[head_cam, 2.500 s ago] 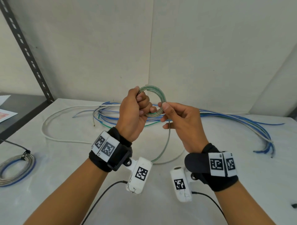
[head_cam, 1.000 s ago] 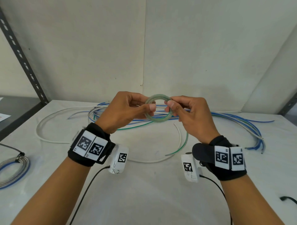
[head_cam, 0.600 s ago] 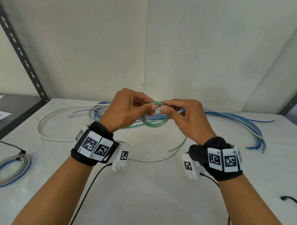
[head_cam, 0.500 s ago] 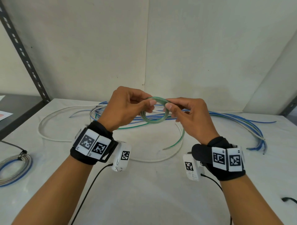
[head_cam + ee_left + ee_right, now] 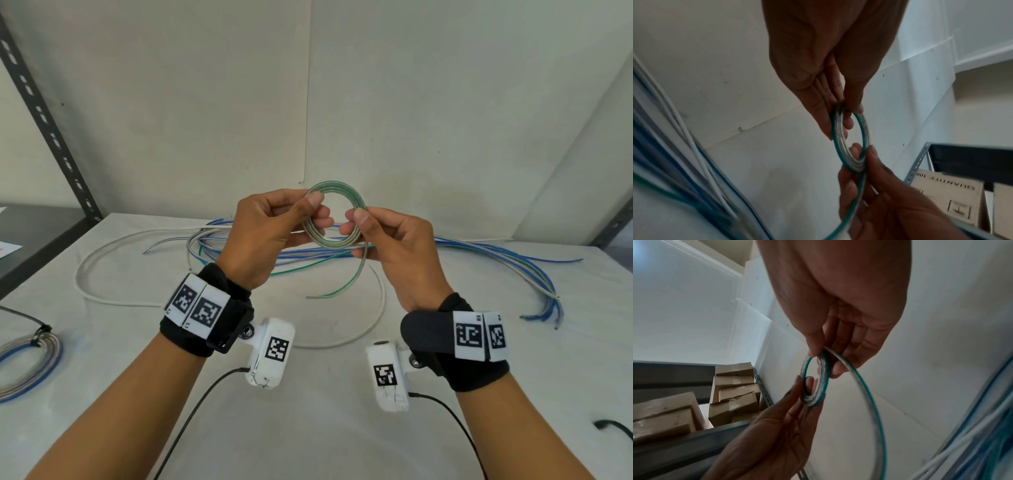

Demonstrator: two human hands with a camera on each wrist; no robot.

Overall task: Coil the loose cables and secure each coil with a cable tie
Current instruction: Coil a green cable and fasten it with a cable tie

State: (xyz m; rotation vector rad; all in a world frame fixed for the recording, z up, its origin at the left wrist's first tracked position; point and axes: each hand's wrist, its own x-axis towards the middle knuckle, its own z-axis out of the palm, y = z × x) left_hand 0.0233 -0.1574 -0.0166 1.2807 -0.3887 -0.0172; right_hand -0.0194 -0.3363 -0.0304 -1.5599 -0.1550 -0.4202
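**Green-striped coil held upright between both hands**

Head view: the coil (image 5: 334, 219) is held above the table (image 5: 325, 428), with its ring standing on edge and its opening facing the camera. Its left side is pinched by the thumb and fingers of the left hand (image 5: 270, 236); its right side is pinched by the right hand (image 5: 394, 246). A loose tail (image 5: 346, 284) hangs from below the right-hand grip, curving down and leftward. Beyond both grips, loose cables (image 5: 479, 253) lie lengthwise across the table. A tied coil (image 5: 24, 363) rests well to the left.

Left wrist view: the coil (image 5: 851, 142) is seen nearly edge-on, gripped at the near rim by the left hand (image 5: 830, 68) and at the far rim by the right hand (image 5: 885, 203).

Right wrist view: the coil (image 5: 816, 381) is clasped by the right hand (image 5: 840, 308), with the left hand (image 5: 777, 434) on the opposite rim. Cardboard boxes (image 5: 733, 392) are stacked beyond.
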